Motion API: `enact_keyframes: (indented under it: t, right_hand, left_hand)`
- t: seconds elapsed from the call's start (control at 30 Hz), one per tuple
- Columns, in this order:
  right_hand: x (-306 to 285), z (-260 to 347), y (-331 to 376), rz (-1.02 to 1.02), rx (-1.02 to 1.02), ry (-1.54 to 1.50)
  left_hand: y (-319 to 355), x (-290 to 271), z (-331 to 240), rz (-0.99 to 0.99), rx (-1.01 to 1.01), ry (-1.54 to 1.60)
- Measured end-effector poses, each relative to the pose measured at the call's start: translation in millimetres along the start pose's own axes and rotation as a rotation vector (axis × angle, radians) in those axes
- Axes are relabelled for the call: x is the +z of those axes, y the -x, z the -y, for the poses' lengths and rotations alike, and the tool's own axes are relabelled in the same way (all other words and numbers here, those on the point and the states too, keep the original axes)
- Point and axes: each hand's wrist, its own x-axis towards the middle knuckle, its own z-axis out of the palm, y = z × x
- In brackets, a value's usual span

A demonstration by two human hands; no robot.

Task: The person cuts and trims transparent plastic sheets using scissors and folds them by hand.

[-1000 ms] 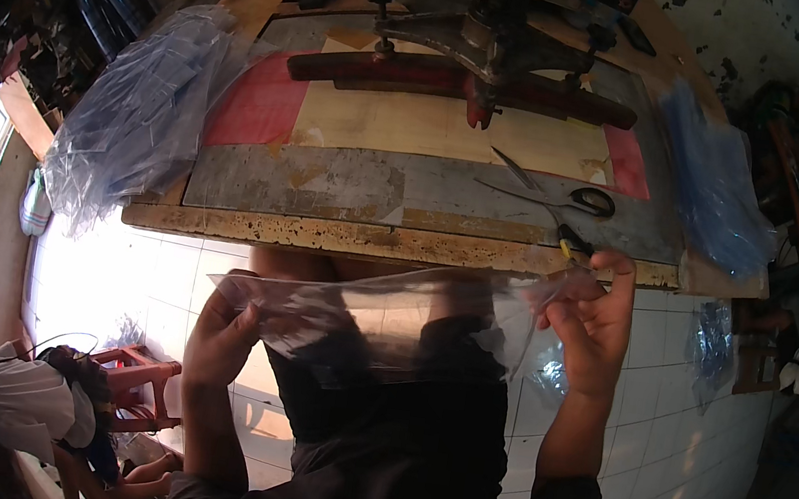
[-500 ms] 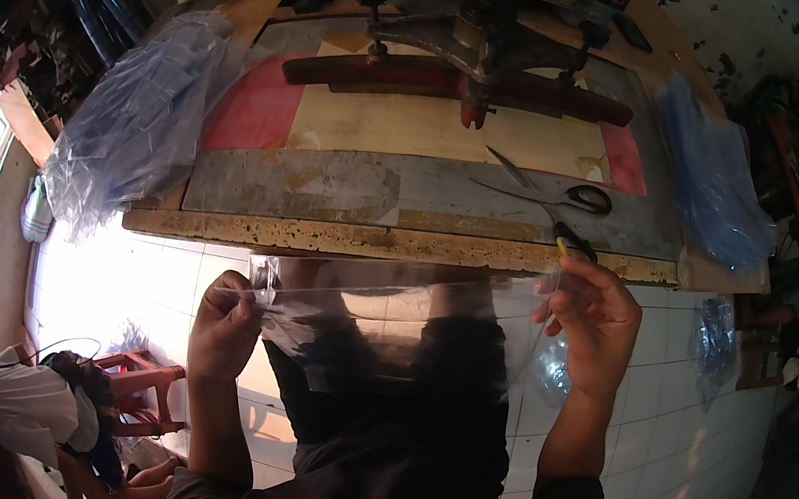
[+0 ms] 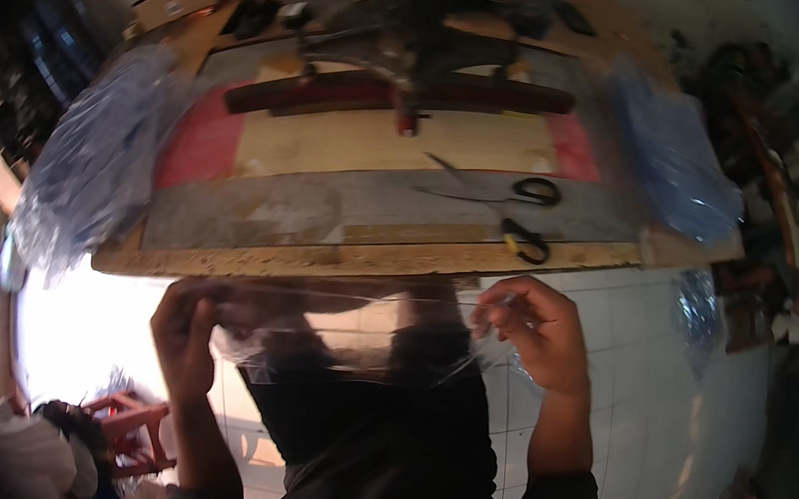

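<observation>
Pinched between our 2 hands, a clear plastic bag (image 3: 359, 330) stretches just below the near edge of the wooden workbench (image 3: 317, 259). Our left hand (image 3: 185, 332) grips its left end, our right hand (image 3: 535, 333) its right corner. Black-handled scissors (image 3: 518, 192) lie on the bench beyond, well apart from the bag.

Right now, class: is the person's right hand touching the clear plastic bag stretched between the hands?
Touching. The head view shows the right hand pinching the clear plastic bag at its right edge, fingers closed on the film.
</observation>
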Motion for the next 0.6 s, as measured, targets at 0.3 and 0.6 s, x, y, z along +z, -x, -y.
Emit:
enact_keyframes:
  t: [0.3, 0.6]
  right_hand:
    - [-62, 29, 33, -0.611, -0.512, 0.297]
    - [-326, 104, 2, -1.211, -0.569, 0.04]
  left_hand:
    - [-31, 31, -15, 0.091, 0.208, -0.05]
    - [-69, 61, 25, 0.064, 0.228, -0.303]
